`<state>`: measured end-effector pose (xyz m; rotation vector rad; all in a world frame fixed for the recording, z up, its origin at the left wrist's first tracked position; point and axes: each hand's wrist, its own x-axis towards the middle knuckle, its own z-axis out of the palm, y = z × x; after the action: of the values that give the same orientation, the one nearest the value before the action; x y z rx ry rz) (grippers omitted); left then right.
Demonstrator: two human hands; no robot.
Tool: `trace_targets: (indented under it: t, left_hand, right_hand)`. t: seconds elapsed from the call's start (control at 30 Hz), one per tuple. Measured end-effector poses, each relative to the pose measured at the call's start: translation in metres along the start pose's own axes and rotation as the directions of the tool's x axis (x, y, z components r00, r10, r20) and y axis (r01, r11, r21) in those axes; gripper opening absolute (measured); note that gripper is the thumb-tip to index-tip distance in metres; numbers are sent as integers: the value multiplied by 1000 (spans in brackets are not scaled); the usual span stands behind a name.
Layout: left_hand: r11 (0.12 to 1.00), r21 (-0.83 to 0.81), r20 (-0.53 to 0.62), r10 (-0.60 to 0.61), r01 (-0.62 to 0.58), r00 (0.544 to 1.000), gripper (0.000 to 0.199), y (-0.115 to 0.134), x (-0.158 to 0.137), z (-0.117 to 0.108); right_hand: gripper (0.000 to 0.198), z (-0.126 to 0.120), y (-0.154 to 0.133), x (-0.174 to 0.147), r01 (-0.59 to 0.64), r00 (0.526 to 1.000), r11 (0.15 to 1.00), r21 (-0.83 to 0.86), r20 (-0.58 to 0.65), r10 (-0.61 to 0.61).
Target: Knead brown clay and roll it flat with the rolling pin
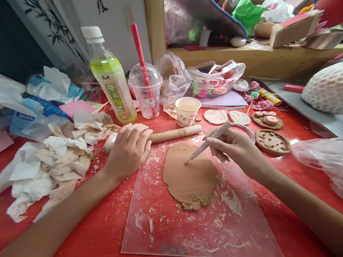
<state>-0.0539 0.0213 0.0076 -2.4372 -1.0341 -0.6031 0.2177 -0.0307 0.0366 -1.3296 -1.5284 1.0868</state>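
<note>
A flat slab of brown clay (190,182) with ragged edges lies on a clear sheet (156,232) smeared with clay. My right hand (232,145) is closed around a clay-coated needle tool (209,141), pen-like and slanted. Its thin tip meets the upper middle of the slab. To the slab's upper left, my left hand (131,147) lies palm down over a wooden rolling pin (178,134), fingers extended and not wrapped round it. The part of the pin beneath that hand is hidden. A clay-smeared ring (250,132) sits just behind my right hand.
Crumpled tissues (57,157) heap at left. Behind the pin stand a green drink bottle (112,81), a plastic cup (146,91) with a red straw, and a paper cup (187,111). Decorated clay discs (272,141) lie at right, near a plastic bag (334,163).
</note>
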Motion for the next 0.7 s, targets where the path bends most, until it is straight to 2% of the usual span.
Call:
trace_targets:
  t: [0.33, 0.5, 0.7]
  left_hand:
    - [1000, 27, -4, -5, 6, 1000, 33, 1, 0, -2]
    - [1000, -1, -26, -14, 14, 1000, 33, 1, 0, -1]
    - [998, 64, -58, 3, 1, 998, 32, 1, 0, 1]
  right_hand:
    - [33, -1, 14, 0, -23, 994, 980, -197, -111, 1]
    - [30, -9, 10, 0, -6, 987, 976, -218, -157, -29]
    - [29, -20, 11, 3, -20, 978, 964, -264, -208, -37]
